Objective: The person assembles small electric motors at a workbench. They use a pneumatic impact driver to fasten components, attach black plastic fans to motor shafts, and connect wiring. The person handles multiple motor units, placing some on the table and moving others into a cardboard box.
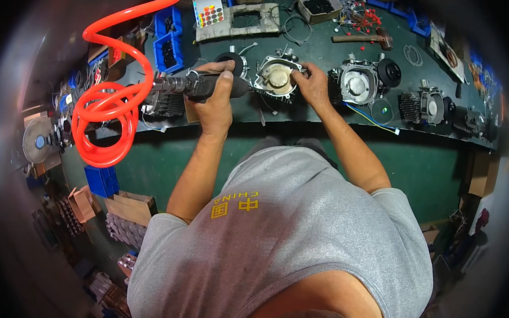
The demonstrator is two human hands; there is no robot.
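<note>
While gripped whole-fisted in the left hand (pixel 214 101), pneumatic driver (pixel 203 86) lay level just left of the engine housing (pixel 277 79), tip at the housing's left rim, with the right hand (pixel 312 85) pinching the housing's right rim, fingers curled narrow. Judged partway done: fastening on this housing apparently in progress, three further engine units (pixel 358 81) to its right awaiting attention, state of their fasteners not discernible. Stood on a dark green workbench (pixel 304 112), orange coiled air hose (pixel 109 106) hanging left of the housing, blue parts bins (pixel 168 40) and a hammer (pixel 361 38) behind it, cardboard boxes (pixel 129 207) on the floor below.
</note>
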